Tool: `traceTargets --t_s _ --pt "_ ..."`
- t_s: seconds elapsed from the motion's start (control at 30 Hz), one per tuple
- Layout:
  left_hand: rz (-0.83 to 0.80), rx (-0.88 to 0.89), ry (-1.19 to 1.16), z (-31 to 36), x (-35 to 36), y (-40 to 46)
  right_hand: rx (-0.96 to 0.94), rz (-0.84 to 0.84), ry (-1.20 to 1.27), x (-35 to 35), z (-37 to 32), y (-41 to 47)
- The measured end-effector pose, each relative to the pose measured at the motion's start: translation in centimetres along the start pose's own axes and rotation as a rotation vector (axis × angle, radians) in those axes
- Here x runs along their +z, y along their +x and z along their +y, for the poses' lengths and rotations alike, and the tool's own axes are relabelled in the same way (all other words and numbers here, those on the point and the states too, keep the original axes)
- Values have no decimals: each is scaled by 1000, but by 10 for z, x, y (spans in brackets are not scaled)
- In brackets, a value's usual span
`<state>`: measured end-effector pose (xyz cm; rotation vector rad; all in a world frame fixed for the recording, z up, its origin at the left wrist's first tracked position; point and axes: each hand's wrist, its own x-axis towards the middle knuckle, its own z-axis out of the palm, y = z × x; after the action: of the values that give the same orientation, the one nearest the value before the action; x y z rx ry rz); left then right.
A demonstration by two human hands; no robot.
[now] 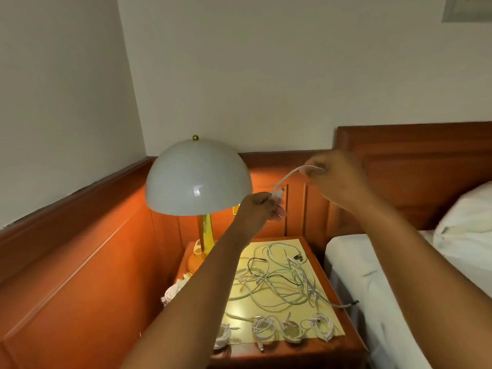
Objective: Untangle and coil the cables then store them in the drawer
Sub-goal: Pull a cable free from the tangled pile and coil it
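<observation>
The left hand (262, 206) is pinching the plug end of a white cable (288, 177) raised above the bench (351, 339), and the right hand (334, 173) is gripping it further along. Coiling is starting; next it needs winding loops. The tangled cables (282, 280) are lying below, with 4 coiled bundles (263, 327) at the near edge.

We see a wooden bench (354, 339) bearing a yellow mat (239, 304) and a lamp (198, 179). Tangled cables (282, 280) and four coiled cables (292, 328) lie on the mat.

A lit dome lamp (198, 182) stands left of the bed (378, 288).
</observation>
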<state>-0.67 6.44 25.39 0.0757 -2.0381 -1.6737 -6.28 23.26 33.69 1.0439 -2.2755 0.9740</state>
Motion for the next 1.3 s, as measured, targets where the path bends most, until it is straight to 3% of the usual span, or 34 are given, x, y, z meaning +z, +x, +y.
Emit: traceTargets --t_s 0.27,0.53,1.03,1.3 --pt "114 -272 -428 -89 24 -118 300 -139 293 62 -2 -137" --pt "305 -562 -754 -115 17 -189 512 -228 614 130 -23 -274" --pt "361 -668 -782 -126 9 -209 764 -467 1015 210 -5 -338" --pt "247 -573 -734 -129 8 -223 872 -498 764 225 19 -332"
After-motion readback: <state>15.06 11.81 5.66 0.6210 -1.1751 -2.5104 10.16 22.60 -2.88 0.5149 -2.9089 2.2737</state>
